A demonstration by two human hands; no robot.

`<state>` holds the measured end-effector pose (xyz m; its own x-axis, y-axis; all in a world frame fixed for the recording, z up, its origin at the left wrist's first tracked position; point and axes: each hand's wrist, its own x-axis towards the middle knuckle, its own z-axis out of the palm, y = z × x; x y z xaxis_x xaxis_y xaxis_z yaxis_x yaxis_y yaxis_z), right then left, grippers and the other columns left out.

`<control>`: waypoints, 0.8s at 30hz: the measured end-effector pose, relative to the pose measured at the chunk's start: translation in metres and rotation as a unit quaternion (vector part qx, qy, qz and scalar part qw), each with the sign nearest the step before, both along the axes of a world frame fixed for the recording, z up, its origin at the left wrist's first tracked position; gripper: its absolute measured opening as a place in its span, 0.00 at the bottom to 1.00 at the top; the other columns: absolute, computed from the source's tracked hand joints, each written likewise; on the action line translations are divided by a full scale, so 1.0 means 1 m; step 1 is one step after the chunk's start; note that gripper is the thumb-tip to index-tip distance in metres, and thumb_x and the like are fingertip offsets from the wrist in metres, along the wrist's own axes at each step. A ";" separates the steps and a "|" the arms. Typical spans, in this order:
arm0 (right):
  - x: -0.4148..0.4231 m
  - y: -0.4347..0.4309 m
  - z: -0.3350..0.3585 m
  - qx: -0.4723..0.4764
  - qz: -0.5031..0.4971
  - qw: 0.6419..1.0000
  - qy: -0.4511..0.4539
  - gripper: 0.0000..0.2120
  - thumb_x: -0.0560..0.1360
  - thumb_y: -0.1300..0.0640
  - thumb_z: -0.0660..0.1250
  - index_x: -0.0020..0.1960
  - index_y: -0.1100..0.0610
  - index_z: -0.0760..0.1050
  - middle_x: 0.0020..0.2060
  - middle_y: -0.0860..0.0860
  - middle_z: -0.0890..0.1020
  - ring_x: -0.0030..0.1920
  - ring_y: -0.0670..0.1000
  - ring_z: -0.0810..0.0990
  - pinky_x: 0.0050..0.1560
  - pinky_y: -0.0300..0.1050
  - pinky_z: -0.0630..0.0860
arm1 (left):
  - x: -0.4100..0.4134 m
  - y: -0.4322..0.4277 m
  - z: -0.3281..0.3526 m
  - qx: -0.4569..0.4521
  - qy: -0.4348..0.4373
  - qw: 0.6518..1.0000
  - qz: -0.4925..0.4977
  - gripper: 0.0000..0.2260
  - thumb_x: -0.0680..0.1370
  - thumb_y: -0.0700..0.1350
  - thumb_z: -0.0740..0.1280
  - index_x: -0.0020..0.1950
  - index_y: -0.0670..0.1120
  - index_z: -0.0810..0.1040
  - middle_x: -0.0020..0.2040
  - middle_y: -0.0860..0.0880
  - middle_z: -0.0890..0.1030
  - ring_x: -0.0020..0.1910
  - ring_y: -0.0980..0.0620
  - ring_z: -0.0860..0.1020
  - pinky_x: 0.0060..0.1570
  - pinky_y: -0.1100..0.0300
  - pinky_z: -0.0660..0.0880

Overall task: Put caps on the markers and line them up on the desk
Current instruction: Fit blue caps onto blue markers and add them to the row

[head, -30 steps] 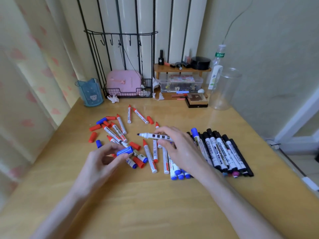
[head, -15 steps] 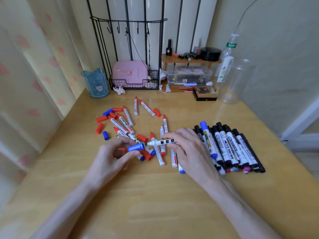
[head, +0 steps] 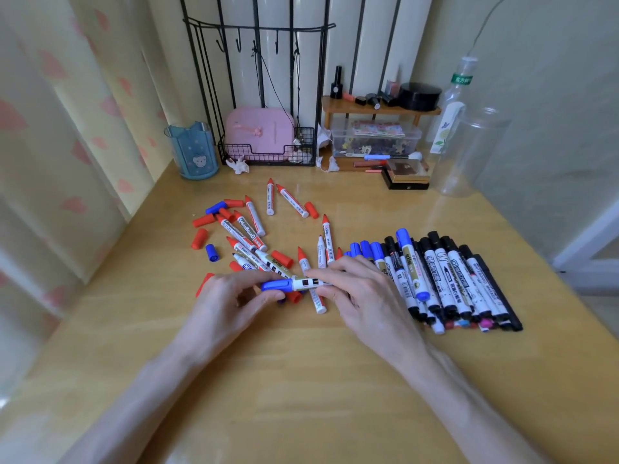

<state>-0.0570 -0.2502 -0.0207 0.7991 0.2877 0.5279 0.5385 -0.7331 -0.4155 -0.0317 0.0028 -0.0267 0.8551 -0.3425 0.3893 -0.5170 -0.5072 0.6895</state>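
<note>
My left hand (head: 231, 301) pinches a blue cap (head: 276, 285) that sits on the tip of a white marker (head: 310, 283). My right hand (head: 363, 296) grips that marker's barrel, holding it level just above the wooden desk (head: 301, 380). Behind the hands lies a loose scatter of uncapped red markers (head: 253, 217), red caps (head: 200, 238) and a blue cap (head: 211, 252). To the right, capped blue and black markers (head: 449, 279) lie side by side in a row.
At the back stand a blue cup (head: 192, 154), a wire rack with a pink case (head: 259, 133), a wooden shelf with a clear box (head: 375, 137), a plastic bottle (head: 450, 105) and a clear jar (head: 469, 152). A curtain hangs at left.
The blue cap in my left hand and the marker in my right hand came together; the cap now sits on the marker's tip. The view tilted slightly.
</note>
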 end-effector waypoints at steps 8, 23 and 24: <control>-0.004 0.005 -0.004 0.037 0.004 0.999 -0.027 0.16 0.78 0.59 0.71 0.64 0.49 0.83 0.45 0.47 0.82 0.46 0.51 0.80 0.49 0.47 0.78 | -0.005 -0.003 0.006 0.009 -0.074 0.997 -0.015 0.06 0.81 0.54 0.71 0.54 0.55 0.85 0.44 0.68 0.81 0.36 0.60 0.75 0.39 0.68 0.72; -0.008 0.011 -0.004 0.052 -0.004 0.997 -0.049 0.18 0.76 0.66 0.72 0.64 0.53 0.84 0.44 0.49 0.84 0.44 0.54 0.82 0.46 0.50 0.79 | -0.007 -0.007 0.002 -0.019 -0.080 0.997 0.007 0.12 0.80 0.55 0.68 0.51 0.49 0.86 0.42 0.62 0.83 0.37 0.57 0.78 0.40 0.66 0.75; -0.008 0.011 -0.005 0.052 -0.006 0.997 -0.052 0.19 0.75 0.67 0.71 0.63 0.53 0.84 0.44 0.48 0.84 0.44 0.53 0.82 0.46 0.50 0.80 | -0.007 -0.007 0.002 -0.014 -0.083 0.996 0.007 0.12 0.80 0.55 0.68 0.52 0.49 0.86 0.42 0.64 0.82 0.37 0.58 0.78 0.40 0.68 0.74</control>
<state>-0.0654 -0.2388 -0.0256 0.7420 0.2170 0.6343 0.5734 -0.6956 -0.4329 -0.0389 -0.0041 -0.0249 0.7826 -0.3175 0.5355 -0.6182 -0.4973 0.6086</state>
